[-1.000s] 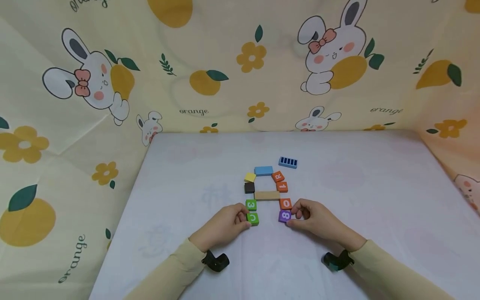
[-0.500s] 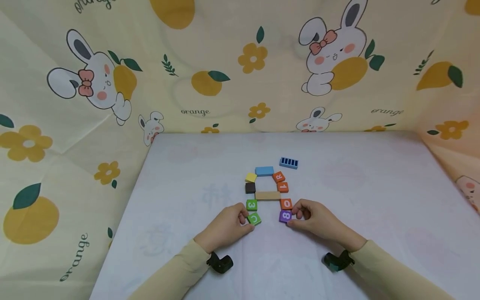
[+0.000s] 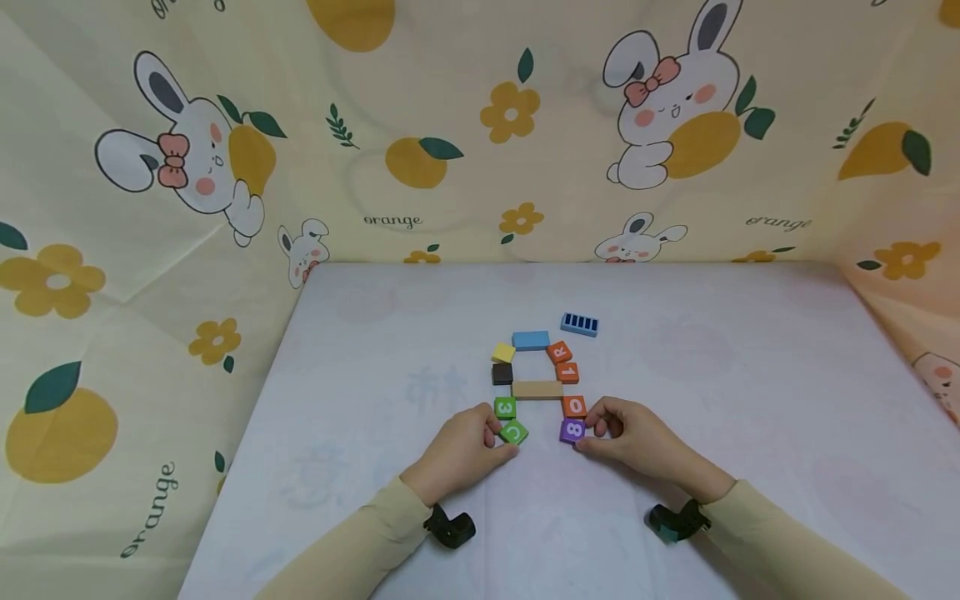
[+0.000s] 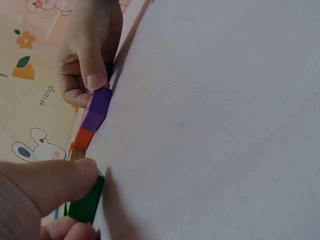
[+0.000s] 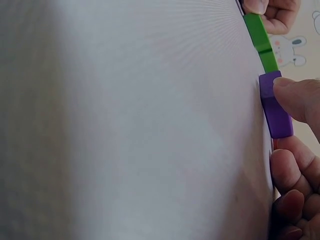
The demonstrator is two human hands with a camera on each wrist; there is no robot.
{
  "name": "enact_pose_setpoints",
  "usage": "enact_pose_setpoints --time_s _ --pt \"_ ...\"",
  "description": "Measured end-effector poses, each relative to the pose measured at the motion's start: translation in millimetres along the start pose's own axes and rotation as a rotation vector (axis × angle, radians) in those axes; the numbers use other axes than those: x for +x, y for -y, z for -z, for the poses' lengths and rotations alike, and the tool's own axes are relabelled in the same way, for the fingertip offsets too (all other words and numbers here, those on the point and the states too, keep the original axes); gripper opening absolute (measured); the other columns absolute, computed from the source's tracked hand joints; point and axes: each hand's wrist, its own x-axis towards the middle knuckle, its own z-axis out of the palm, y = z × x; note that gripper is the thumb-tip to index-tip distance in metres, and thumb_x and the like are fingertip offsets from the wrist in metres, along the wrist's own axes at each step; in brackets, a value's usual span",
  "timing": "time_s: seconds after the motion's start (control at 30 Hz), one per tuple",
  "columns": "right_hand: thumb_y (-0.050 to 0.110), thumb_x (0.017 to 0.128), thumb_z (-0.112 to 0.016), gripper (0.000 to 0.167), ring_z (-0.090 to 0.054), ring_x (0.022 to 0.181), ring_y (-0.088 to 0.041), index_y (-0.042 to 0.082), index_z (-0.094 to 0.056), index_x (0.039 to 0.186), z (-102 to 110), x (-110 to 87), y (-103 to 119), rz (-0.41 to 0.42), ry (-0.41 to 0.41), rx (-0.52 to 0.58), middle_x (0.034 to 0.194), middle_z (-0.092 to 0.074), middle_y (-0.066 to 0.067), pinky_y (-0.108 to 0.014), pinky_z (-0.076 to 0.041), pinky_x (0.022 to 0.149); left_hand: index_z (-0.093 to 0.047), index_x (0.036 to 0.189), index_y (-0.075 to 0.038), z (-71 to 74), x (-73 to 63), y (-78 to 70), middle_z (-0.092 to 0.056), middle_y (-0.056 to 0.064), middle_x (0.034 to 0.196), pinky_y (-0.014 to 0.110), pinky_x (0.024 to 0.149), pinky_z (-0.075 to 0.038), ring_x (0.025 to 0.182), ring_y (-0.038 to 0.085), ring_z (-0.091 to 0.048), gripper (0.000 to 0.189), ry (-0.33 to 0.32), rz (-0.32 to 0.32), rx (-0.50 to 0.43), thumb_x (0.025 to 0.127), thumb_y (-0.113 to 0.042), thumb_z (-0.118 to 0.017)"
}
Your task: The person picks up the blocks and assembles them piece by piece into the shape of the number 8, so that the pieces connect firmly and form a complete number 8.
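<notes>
My left hand (image 3: 465,442) pinches a green block marked C (image 3: 513,432) between thumb and fingers. The block lies turned at a slant, its upper left corner close to the green block marked 3 (image 3: 505,407). Opposite it, my right hand (image 3: 633,433) holds a purple block marked 8 (image 3: 572,430) at its right side, just below an orange block marked 0 (image 3: 574,406). In the left wrist view the thumb lies across the green block's (image 4: 86,205) upper end. The right wrist view has the thumb on the purple block's (image 5: 275,110) side.
Above the hands, a tan plank (image 3: 537,390) spans between two columns. A dark block (image 3: 502,374), a yellow block (image 3: 503,353), a light blue block (image 3: 531,340) and orange blocks 1 (image 3: 567,372) and R (image 3: 559,352) form a ring. A blue slotted block (image 3: 580,324) lies apart behind.
The green C block has turned from straight to slanted and shifted slightly right, with my left hand moving right along with it. My right hand and the purple block stay in place.
</notes>
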Motion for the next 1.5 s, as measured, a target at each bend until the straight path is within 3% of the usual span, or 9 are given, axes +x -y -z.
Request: enact_pose_setpoints --time_s 1.5 --pt "0.044 0.074 -0.082 0.04 -0.047 0.077 -0.021 0.017 -0.06 0.094 0.8 -2.0 4.7 -0.023 0.002 0.019 0.08 -0.053 -0.002 -0.029 -0.037 0.061 -0.057 0.097 -0.012 3.6 -0.7 1.5 -0.054 -0.004 0.075 0.026 0.059 -0.042 0.065 0.01 -0.049 0.032 0.016 -0.016 -0.043 0.085 -0.036 -0.075"
